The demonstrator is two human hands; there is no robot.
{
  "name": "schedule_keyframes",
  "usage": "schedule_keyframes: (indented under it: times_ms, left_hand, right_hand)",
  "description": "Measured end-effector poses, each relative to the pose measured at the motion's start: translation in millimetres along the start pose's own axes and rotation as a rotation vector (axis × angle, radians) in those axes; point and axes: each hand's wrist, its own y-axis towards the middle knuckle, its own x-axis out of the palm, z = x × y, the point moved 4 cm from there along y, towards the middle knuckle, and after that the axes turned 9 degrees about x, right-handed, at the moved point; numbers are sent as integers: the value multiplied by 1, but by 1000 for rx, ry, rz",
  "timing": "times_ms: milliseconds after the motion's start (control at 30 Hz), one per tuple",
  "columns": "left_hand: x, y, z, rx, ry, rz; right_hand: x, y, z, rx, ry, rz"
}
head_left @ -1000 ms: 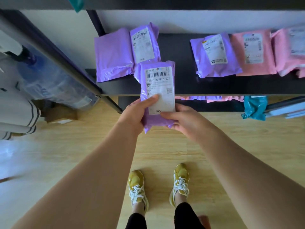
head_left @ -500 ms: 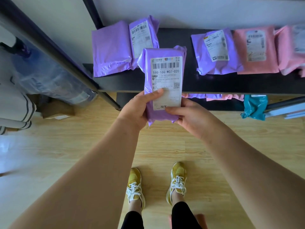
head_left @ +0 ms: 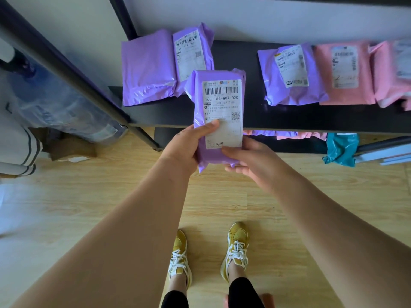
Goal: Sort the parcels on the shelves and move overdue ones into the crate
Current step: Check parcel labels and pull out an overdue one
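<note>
- I have the purple plastic mailer parcel [head_left: 219,103] held upright between both grips, just above the front edge of the black shelf board [head_left: 255,117]. Its white printed label [head_left: 222,107] faces me.
- The left grip [head_left: 185,147] wraps round the parcel's lower left side, with the thumb pressed onto the label. The right grip [head_left: 249,158] pinches the lower right corner, thumb on top and fingers underneath.
- To check it well, I'd hold the face square to the camera and slide the left thumb off the label, since it covers some lower print. I can't read any date from here.
- Beyond the left grip, a plain purple bag [head_left: 146,67] lies touching a labelled purple parcel [head_left: 192,52].
- Beyond and right of the right grip lie another labelled purple parcel [head_left: 289,74] and, touching it, a pink mailer [head_left: 342,74].
- Right of the right grip, lower down, a teal plastic bag [head_left: 341,148] hangs off the lower shelf.
- No crate is in view, so I'd have to turn to find one.
- Left of the left grip, a slanting black metal post [head_left: 66,70] and a clear blue water bottle [head_left: 60,107] would block a swing that way.
</note>
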Motion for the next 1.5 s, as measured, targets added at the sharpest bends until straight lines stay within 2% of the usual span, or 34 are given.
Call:
schedule_keyframes:
  times_ms: [100,233,400,533,667,800,900,967,1033,1067,1133,1233,1333,1500]
  left_hand:
    - [0,8,5,32,35,58]
    - [11,17,25,80,150,20]
    - [-5,30,44,144,319,232]
    - [-24,43,54,234,647,338]
    - [-32,51,65,308,1037,327]
    - [-31,58,74,348,1175,305]
    - [-27,61,78,378,1218,270]
    - [-28,63,80,394,1234,260]
    - [-30,65,81,400,1238,262]
    - [-32,66,82,395,1232,267]
    - [-35,67,83,384,1209,277]
    - [-41,70,86,392,1194,294]
    - [-48,74,87,389,1201,309]
    - [-57,76,82,394,1203,291]
  right_hand:
    - [-5,2,-5,-49,46,98]
    - [-17,14,-26,-113,238,163]
    - [-37,45,-58,-93,311,322]
    - [-45,79,-76,9,299,403]
    - [-41,95,-94,90,286,481]
    - [-42,106,-114,122,317,551]
    - [-41,107,-123,200,101,671]
    - [-47,107,-124,205,-187,836]
    - [-50,105,-131,51,-624,1009]
    - [-46,105,-136,-75,-765,1030]
    - [-27,104,-143,-293,-864,944]
    - [7,119,-151,-366,-808,770]
    - [33,139,-152,-253,-773,667]
    - [44,165,-142,-64,-614,625]
